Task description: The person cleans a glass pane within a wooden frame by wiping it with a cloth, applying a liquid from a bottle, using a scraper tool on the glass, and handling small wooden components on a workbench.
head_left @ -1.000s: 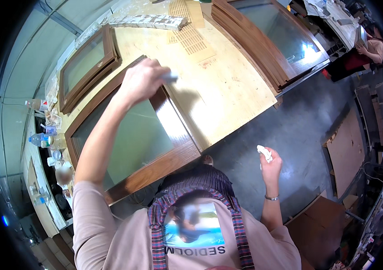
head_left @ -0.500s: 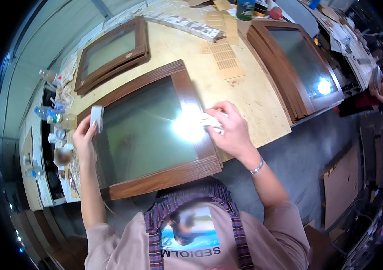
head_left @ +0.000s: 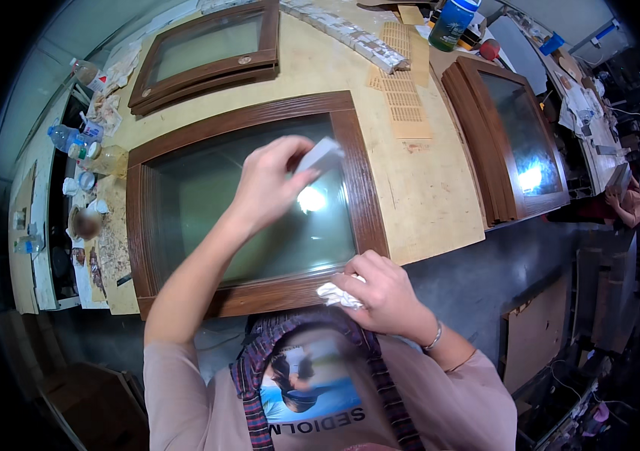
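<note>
Brown wood borders the glazed panel (head_left: 369, 195), flat on the pale table (head_left: 440, 195), and here's the left hand (head_left: 267, 180), fingers wrapped round a grey block (head_left: 321, 156) above the glass, contact impossible to call. Down at the near right corner, the right hand (head_left: 386, 289) bunches a white cloth (head_left: 339, 295); looks like rubbing down and wiping, and the next move probably wants light, even strokes along the frame, with the block clear of the glass.

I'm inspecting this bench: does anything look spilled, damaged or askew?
Yes: the left edge of the worktop, near the bottles, is marked with dark, blotchy stains, possibly from spills. The glazed frame in front shows no visible damage.
</note>
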Motion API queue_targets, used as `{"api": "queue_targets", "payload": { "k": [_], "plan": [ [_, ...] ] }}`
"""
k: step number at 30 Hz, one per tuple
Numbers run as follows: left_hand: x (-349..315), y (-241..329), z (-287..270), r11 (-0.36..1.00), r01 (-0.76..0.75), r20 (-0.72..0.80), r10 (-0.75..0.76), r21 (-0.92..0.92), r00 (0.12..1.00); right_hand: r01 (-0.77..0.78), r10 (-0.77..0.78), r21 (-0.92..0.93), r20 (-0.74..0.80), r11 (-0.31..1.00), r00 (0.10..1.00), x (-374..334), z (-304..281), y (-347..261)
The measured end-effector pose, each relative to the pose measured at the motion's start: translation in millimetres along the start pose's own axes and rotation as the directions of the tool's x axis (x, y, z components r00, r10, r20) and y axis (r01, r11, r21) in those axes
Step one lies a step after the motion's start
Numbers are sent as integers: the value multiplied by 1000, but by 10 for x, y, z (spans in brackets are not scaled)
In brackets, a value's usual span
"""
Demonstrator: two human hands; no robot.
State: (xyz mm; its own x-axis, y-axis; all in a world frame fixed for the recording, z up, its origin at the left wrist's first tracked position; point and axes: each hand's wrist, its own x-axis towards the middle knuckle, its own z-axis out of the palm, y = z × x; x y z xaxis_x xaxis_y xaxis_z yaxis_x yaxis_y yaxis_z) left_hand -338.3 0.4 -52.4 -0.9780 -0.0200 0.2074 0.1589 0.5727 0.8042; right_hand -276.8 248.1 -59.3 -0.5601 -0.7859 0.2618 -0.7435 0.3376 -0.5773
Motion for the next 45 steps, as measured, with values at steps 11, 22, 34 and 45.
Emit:
{"api": "queue_targets", "payload": {
  "k": [11, 22, 34, 45],
  "plan": [
    [815, -77, 370, 904, -205, 57, 199, 374, 978, -55, 60, 38, -150, 998, 987, -116, 122, -14],
    [-1079, -333, -1388, 854, 146, -251, -304, -499, 919, -119, 117, -9, -128, 993, 985, 75, 144, -114],
    [-3687, -3600, -2728, 592, 661, -738, -669, -462, 83, -178, 178, -9, 63, 984, 982, 824, 689, -865],
    [-2076, -720, -2192, 972, -159, -5, 160, -176, 987, -210, 265, 429, -72, 879, 962, 1660, 1420, -1334]
  ]
}}
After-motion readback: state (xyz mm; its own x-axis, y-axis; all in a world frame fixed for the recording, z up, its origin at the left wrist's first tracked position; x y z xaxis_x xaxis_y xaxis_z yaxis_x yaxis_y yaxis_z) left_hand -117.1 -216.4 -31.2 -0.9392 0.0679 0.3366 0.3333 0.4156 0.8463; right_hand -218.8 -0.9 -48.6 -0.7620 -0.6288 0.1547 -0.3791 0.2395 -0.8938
